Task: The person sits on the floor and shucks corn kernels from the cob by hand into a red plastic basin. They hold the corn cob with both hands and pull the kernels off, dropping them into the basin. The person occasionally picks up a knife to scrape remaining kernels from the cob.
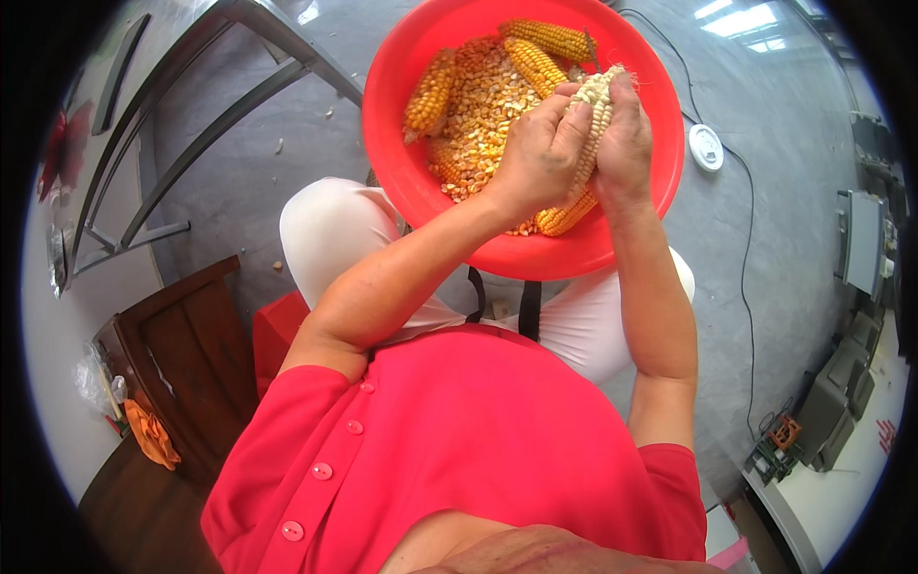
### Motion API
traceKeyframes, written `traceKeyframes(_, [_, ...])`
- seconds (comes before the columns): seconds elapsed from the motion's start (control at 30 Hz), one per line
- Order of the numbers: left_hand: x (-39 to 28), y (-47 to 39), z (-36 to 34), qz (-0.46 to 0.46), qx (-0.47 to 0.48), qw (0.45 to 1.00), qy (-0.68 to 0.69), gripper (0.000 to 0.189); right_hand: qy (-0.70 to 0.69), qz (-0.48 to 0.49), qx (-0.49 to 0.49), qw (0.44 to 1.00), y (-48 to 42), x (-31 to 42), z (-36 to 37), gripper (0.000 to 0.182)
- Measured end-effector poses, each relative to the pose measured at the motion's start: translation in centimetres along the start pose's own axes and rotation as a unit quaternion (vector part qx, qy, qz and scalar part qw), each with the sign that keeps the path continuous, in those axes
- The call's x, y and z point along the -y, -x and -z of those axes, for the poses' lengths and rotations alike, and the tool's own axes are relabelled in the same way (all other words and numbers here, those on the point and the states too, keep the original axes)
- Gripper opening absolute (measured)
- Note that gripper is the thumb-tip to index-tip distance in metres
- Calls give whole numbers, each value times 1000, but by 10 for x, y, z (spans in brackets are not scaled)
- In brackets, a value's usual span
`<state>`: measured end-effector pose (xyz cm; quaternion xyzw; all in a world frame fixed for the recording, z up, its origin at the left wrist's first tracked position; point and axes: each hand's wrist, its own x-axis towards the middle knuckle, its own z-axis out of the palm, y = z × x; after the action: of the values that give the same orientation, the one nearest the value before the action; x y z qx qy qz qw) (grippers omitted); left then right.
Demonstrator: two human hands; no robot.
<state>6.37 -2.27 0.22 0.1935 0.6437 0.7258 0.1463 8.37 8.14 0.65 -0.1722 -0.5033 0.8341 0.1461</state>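
Note:
A pale corn cob [594,136], its kernels whitish, slants between my two hands above the right side of a red plastic basin [387,79]. My left hand [543,147] is closed round the cob's near-left side, thumb on the kernels. My right hand [625,140] grips it from the right, its thumb near the tip with the silk. Loose yellow and orange kernels [477,107] lie in the basin. Around them are several yellow cobs, one at the left wall [430,93], one at the far side [551,38] and one partly beneath my hands [566,215].
The basin sits in front of my knees. A grey metal frame [215,133] stands on the left, above a brown wooden chair [190,344]. To the right, a black cable [749,237] and a round white disc [706,148] lie on the grey floor [803,143].

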Motion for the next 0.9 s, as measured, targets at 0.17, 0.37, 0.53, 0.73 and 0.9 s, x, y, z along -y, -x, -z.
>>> traceKeyframes(0.17, [23,-6,-1,-23,-42,999,-18,33,7,6,1,1000,1,-1,-4,32])
traceKeyframes(0.37, [-1,-6,1,181,10,946,268,42,-42,-5,-31,999,-3,6,0,32])
traceKeyframes(0.53, [0,-1,7,108,95,986,80,44,-51,4,-46,998,-5,11,5,32])
traceKeyframes(0.73, [-9,4,-1,11,41,997,-70,38,-44,11,-59,997,-2,13,0,33])
traceKeyframes(0.9, [-2,3,-3,5,20,998,-57,37,-20,34,-42,998,-3,10,4,35])
